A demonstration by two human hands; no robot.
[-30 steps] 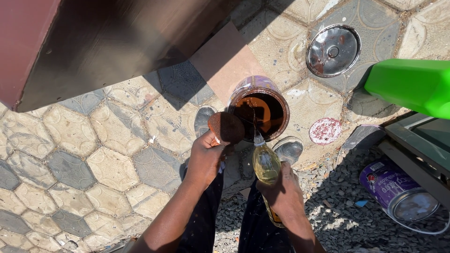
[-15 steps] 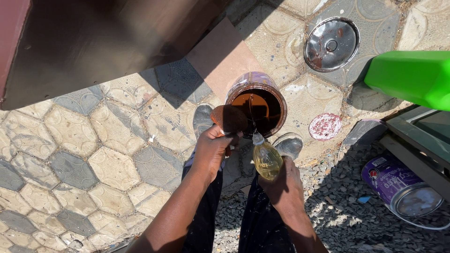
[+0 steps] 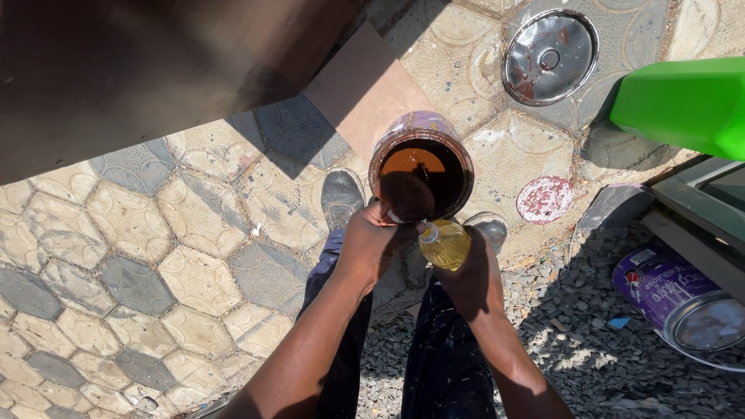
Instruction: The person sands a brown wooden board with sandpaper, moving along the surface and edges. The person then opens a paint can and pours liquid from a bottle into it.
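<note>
I look straight down at an open paint can (image 3: 421,172) holding dark brown liquid, standing on patterned paving between my shoes. My right hand (image 3: 475,273) grips a small clear bottle of yellow liquid (image 3: 445,244), its neck pointing toward the can's near rim. My left hand (image 3: 371,242) is closed at the bottle's mouth, fingers pinched around what may be its cap; the cap itself is hidden.
A round metal lid (image 3: 549,57) lies at the upper right, a smaller reddish lid (image 3: 545,199) near the can. A green plastic container (image 3: 687,103) juts in from the right. A purple paint can (image 3: 677,293) lies on gravel. A dark wooden panel (image 3: 155,70) fills the upper left.
The bottle has tipped from pointing into the can to lying lower, in front of its rim. My left hand moved from the can's edge to the bottle's mouth.
</note>
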